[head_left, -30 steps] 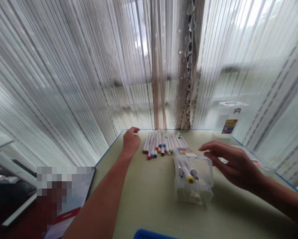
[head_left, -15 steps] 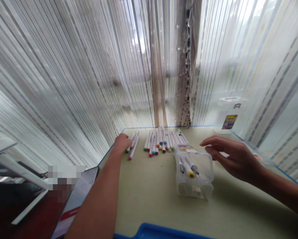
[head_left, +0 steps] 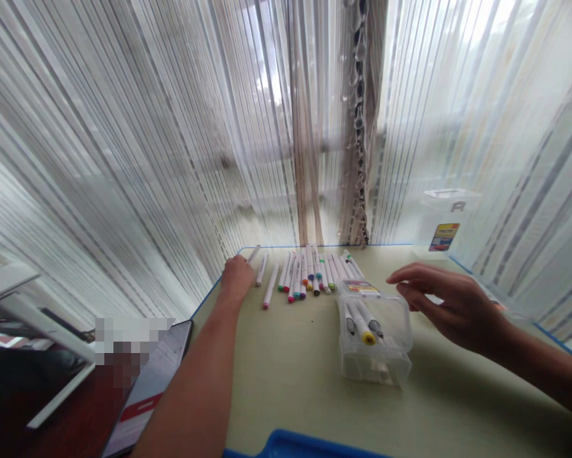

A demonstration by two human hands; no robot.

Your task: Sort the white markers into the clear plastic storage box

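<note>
Many white markers (head_left: 292, 275) lie side by side on the pale green table (head_left: 286, 381), just above the middle of the frame, their coloured ends towards the wearer. From where I stand, the surface looks smooth, with a thin blue rim along its far edge and a thicker blue piece (head_left: 309, 445) at the bottom of the frame. Left of the row, a pink-ended marker (head_left: 271, 289) lies a little apart. Farther left, near the table's corner, the left hand (head_left: 238, 272) has its fingers curled in beside one more marker (head_left: 254, 254); I cannot tell whether they pinch it. The right hand (head_left: 433, 305), at centre right, has thumb and forefinger apart, just beside a clear box (head_left: 362, 367) in which a yellow-ended marker (head_left: 364, 327) and two grey-ended ones lie. A tall clear box (head_left: 444, 236) stands upright at the far right corner. Striped sheer curtains (head_left: 147, 127) fill the upper frame, daylight coming through, with a string of beads (head_left: 361, 114) hanging right of centre. At lower left, a flat screen (head_left: 147, 401) sits beside the table, near a white frame (head_left: 61, 394) above a dark red floor (head_left: 73, 432).
</note>
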